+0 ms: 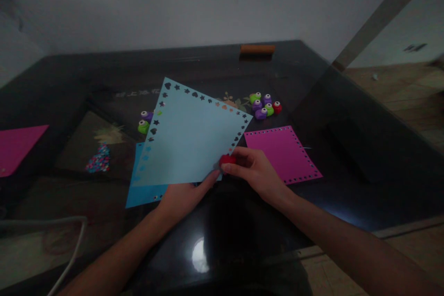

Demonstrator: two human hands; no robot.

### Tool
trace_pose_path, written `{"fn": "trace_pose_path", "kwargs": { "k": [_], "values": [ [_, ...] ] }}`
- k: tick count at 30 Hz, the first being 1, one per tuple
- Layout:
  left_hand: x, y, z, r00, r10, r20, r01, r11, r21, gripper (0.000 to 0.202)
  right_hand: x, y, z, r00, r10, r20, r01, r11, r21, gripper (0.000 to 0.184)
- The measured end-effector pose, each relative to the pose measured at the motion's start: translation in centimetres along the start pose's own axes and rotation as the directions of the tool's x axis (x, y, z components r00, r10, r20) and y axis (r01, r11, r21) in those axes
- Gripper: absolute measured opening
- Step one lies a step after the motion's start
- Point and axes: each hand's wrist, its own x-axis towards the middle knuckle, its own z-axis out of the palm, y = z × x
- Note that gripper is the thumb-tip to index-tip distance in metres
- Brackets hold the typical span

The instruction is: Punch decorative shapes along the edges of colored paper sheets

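Note:
A pale blue sheet of paper (187,138) is raised off the table, with hearts, stars and other shapes punched along its edges. My left hand (187,194) grips it from below, thumb on the near edge and the other fingers hidden underneath. My right hand (251,169) closes around a small red craft punch (227,160) set on the sheet's near right edge. Under and behind the pale sheet lies a darker blue sheet (138,196). To the right of my right hand rests a pink sheet (287,152) with punched borders.
Several purple, green and red punches (262,107) cluster behind the pink sheet; a green punch (143,126) peeks out at left. Paper confetti (99,159) lies piled left, near another pink sheet (19,148). A brown roll (257,49) sits at the back, a white cable (74,245) front left.

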Motion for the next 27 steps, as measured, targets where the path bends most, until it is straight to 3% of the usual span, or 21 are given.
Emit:
{"fn": "trace_pose_path", "kwargs": {
  "k": [5,14,18,23,27],
  "values": [
    [0.2,0.4,-0.1,0.999,0.037,0.000,-0.037,0.998,-0.046,0.029,0.1,0.4,0.0,1.000,-0.003,0.005,0.003,1.000,0.010,0.022],
    [0.2,-0.5,-0.1,0.999,-0.020,-0.048,0.028,0.985,0.171,0.039,0.1,0.2,0.2,0.998,0.003,0.061,-0.004,1.000,0.018,0.027],
    [0.3,-0.1,-0.4,0.999,-0.051,0.001,0.050,0.986,0.162,0.042,0.0,-0.1,0.3,0.999,0.021,0.050,-0.021,1.000,0.002,0.028],
    [0.4,-0.1,-0.3,0.997,-0.047,-0.054,0.058,0.973,0.226,0.038,0.0,-0.2,0.4,0.998,0.020,0.054,-0.020,1.000,0.016,0.027],
    [0.3,-0.6,-0.2,0.999,-0.009,-0.035,0.017,0.974,0.228,0.037,0.0,-0.1,0.4,0.999,0.035,0.041,-0.036,0.999,0.022,0.028]
  ]
}}
